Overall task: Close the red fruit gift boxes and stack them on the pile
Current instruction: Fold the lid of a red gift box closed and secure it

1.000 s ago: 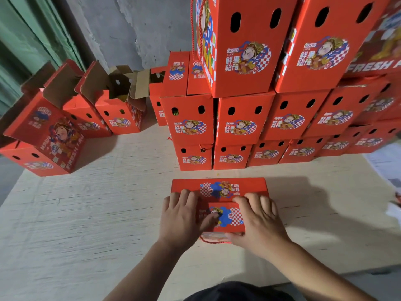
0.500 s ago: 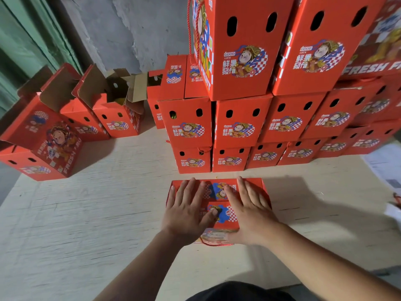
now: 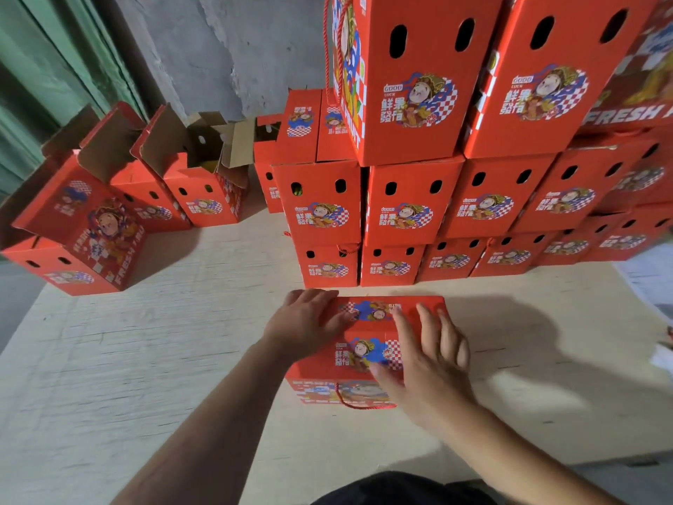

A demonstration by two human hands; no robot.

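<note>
A red fruit gift box (image 3: 368,344) stands on the pale wooden table (image 3: 164,359) right in front of me, its top flaps folded down and a red cord handle hanging on its near side. My left hand (image 3: 309,322) lies on the box's left top corner with fingers reaching over the far edge. My right hand (image 3: 429,355) rests flat on the right part of the top, fingers straight and spread. Just behind the box rises the pile of closed red boxes (image 3: 400,198), stacked in three rows.
Several open red boxes (image 3: 204,184) with raised brown flaps stand at the far left, one tilted box (image 3: 91,220) leaning over another. A grey wall and green door are behind. White paper (image 3: 652,278) lies at the right table edge.
My left hand slid from the box's near left to its far left corner. My right hand moved right and forward across the top flaps. The box stayed in place.
</note>
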